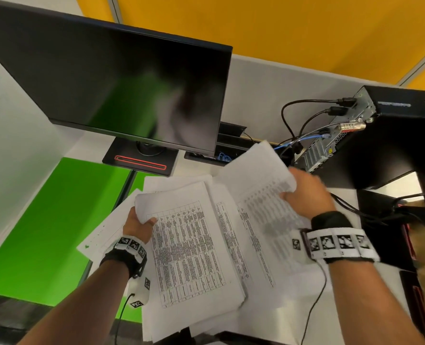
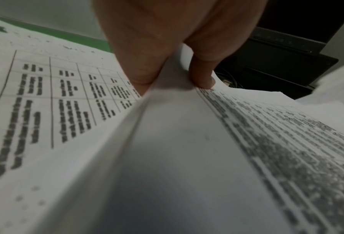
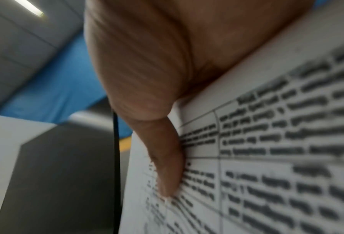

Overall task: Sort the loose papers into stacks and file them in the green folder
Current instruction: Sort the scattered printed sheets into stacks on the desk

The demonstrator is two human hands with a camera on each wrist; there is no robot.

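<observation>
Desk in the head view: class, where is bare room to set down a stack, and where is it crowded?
Free: the green folder, left of the papers. Crowded: papers cover the middle, where both hands grip sheets; cables and the computer fill the right.

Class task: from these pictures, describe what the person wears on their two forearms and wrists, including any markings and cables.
Both forearms are bare, with no sleeves. The left wrist band is black with a white strip of black-and-white square markers; a white tagged piece hangs below it, and a thin black cable trails down. The right wrist band is black too, with a wider white marker strip and its own thin black cable.
</observation>
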